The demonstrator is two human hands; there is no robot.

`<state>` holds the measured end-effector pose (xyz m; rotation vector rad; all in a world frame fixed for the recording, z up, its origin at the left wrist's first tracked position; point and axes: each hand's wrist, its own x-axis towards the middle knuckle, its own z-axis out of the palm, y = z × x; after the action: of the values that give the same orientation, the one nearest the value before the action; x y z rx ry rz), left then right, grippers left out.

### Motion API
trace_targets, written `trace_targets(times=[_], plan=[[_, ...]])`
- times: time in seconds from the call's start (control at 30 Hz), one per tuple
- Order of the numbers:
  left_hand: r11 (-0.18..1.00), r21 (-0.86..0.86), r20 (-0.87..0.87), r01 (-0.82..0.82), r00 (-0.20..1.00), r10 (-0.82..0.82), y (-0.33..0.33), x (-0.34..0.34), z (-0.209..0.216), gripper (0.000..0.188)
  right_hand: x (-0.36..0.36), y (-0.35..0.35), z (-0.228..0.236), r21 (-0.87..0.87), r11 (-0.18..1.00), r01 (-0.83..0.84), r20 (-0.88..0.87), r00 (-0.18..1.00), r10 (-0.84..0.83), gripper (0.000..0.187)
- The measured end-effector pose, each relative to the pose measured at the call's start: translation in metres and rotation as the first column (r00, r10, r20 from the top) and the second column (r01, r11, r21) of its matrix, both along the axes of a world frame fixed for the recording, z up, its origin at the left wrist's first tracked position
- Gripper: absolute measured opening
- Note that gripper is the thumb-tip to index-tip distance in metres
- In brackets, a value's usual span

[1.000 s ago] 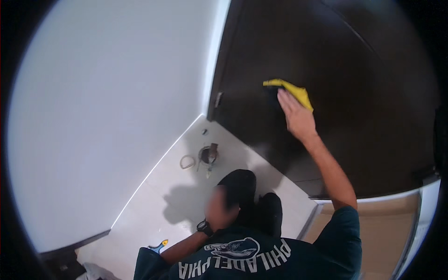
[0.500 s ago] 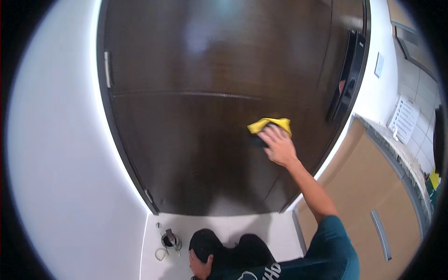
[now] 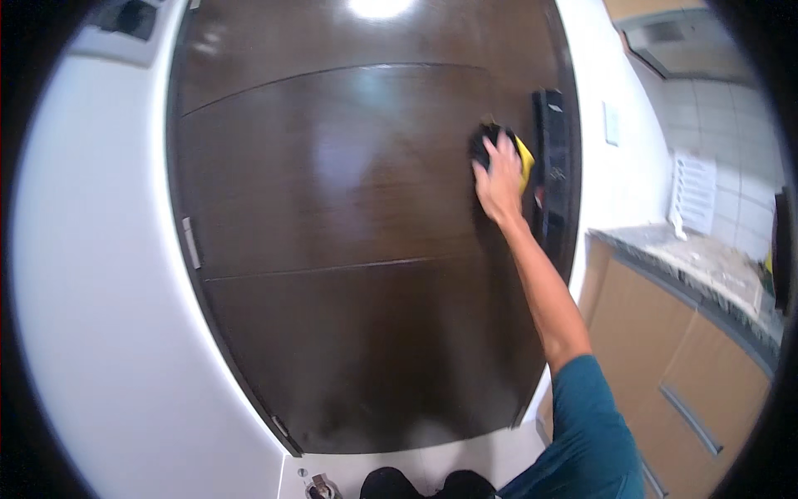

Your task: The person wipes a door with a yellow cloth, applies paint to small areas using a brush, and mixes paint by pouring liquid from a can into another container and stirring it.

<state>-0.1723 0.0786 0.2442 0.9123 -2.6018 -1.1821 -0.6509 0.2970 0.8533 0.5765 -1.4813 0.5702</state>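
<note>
My right hand [image 3: 501,177] is raised and presses a black and yellow cleaning cloth [image 3: 525,161] against the dark brown door [image 3: 357,200]. The fingers are spread over the cloth, the black side under them and a yellow fold showing along the right. Just right of the hand is the black door lock [image 3: 555,158], close to the cloth but apart from it. My left hand is out of view.
A white wall [image 3: 108,274] runs along the left. At the right stand a stone countertop [image 3: 690,270], wooden cabinets [image 3: 644,324] and a white switch plate [image 3: 611,123]. A small container [image 3: 320,488] with something brown in it sits on the floor, bottom left.
My right hand has moved up the door with the cloth, closer to the lock. The view has tilted upward, and my left hand, earlier on my knee, has dropped out of it.
</note>
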Motion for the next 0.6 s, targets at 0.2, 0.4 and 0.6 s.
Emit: trace_targets(times=[0.2,0.4,0.6], plan=[[0.995,-0.095,-0.086,-0.001,0.996,-0.007,0.001,-0.005,-0.015,0.101,0.02,0.007,-0.052,0.129,0.991,-0.024,-0.007,1.0,0.025,0.068],[0.954,-0.277,-0.141,0.116,0.977,-0.16,0.011,-0.009,0.014,0.084,0.04,0.032,-0.152,0.431,0.901,0.044,0.154,0.981,-0.121,0.083],[0.937,-0.308,-0.207,0.162,0.95,-0.232,0.016,-0.013,0.027,0.077,0.01,0.027,-0.013,0.066,0.997,0.05,-0.028,0.998,-0.048,0.071]])
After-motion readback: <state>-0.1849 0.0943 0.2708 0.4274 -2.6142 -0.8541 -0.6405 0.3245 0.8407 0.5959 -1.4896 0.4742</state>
